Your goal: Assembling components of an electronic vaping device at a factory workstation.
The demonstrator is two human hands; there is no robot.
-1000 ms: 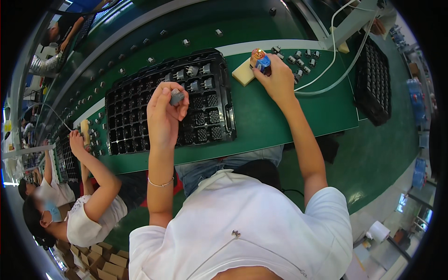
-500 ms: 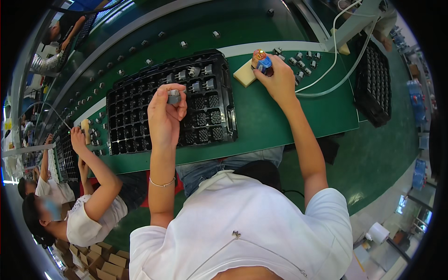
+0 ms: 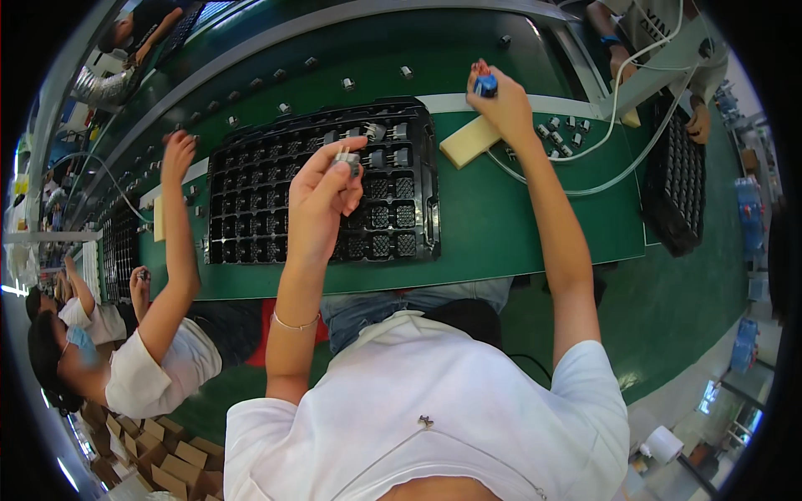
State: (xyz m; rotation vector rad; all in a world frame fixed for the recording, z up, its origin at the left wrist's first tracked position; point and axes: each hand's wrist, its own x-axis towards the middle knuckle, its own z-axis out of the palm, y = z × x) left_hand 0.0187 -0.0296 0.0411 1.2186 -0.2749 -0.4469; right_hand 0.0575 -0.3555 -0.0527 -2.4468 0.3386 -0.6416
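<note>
1 component (image 3: 350,164) in hand, pins turned up, not seated

Green workbench (image 3: 535,234): carries the station. Black compartment tray (image 3: 432,219) lies flat on it; many cells visibly unfilled. Several pinned parts (image 3: 398,132) sit in cells toward its far right corner; no change noted there.

Tray stack (image 3: 678,184): stands beyond the bench's right side. A co-worker's hand (image 3: 698,125) is at its far end; contact cannot be confirmed.

Right hand (image 3: 506,102): wrapped closely around a blue-and-copper object (image 3: 484,84), exact kind not determinable. Against 0.5 s ago, the hand has shifted outward, past the cream block (image 3: 469,140), to the pale strip along the bench's far side. Grip unbroken.

Left hand (image 3: 327,190): narrow pinch, thumb against fingers, the component between them. Position: in front of the tray's right half as viewed, apart from any cell. The index finger is now straighter, and the component has been rotated; its pins show upward where chiefly its grey body showed before.

Finding: the pins are better exposed than 0.5 s ago, while the right hand's object stands farther off. Handling of this component is judged incomplete.
</note>
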